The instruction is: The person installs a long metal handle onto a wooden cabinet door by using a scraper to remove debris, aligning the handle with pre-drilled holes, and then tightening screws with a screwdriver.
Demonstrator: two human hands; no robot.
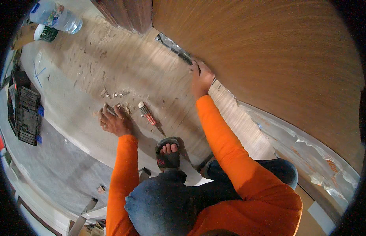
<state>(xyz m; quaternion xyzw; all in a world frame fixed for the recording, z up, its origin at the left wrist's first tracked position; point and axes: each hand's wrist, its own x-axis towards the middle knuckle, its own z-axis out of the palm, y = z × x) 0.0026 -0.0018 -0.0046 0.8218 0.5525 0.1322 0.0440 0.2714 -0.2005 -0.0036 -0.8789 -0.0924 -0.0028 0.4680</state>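
Note:
My right hand [202, 78] is at the lower edge of a brown wood-grain door panel [261, 47]. Its fingers are curled around the dark end of a narrow strip-like piece [173, 48], silvery further along, that lies along that edge. What exactly the piece is, I cannot make out. My left hand [115, 122] rests on the floor, fingers spread and holding nothing, next to scattered chips [116, 94]. Between the hands, a screwdriver [148, 114] with a red, black and white handle lies on the floor, its shaft toward my sandalled foot [168, 151].
A clear plastic bottle [67, 19] and a white-and-green tub [45, 33] are at the far left. A black plastic case [27, 114] with blue latches lies at the left. Torn plastic sheeting [305, 145] runs along the right. Debris dots the wood-grain floor [167, 90].

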